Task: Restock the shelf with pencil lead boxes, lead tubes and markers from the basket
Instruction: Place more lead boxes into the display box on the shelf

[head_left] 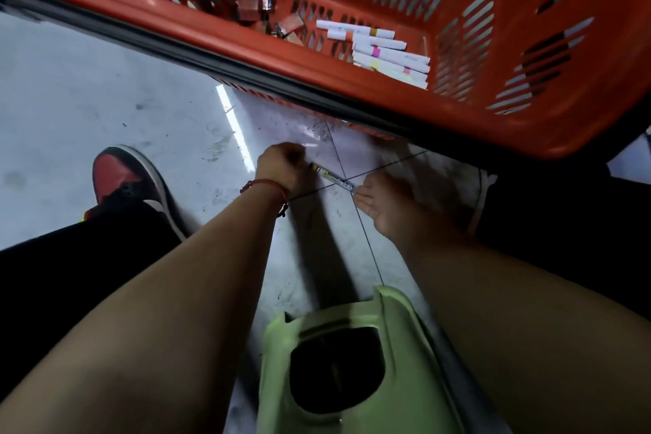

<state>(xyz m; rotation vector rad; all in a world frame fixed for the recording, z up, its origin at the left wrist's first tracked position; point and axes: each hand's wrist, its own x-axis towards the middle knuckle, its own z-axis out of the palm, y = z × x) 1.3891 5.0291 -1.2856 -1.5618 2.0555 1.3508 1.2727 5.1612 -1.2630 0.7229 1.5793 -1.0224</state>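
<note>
Slim clear plastic lead tube with yellow-black label, low over grey tiled floor, slanting between both hands. Left hand curled round tube's far end. Right hand blurred, fingertips at tube's near end; pinching or merely touching, cannot tell. Just beyond, orange slotted plastic basket: white markers by right wall, small brown lead boxes left of them.

In the basket, markers lie right of lead boxes.
</note>
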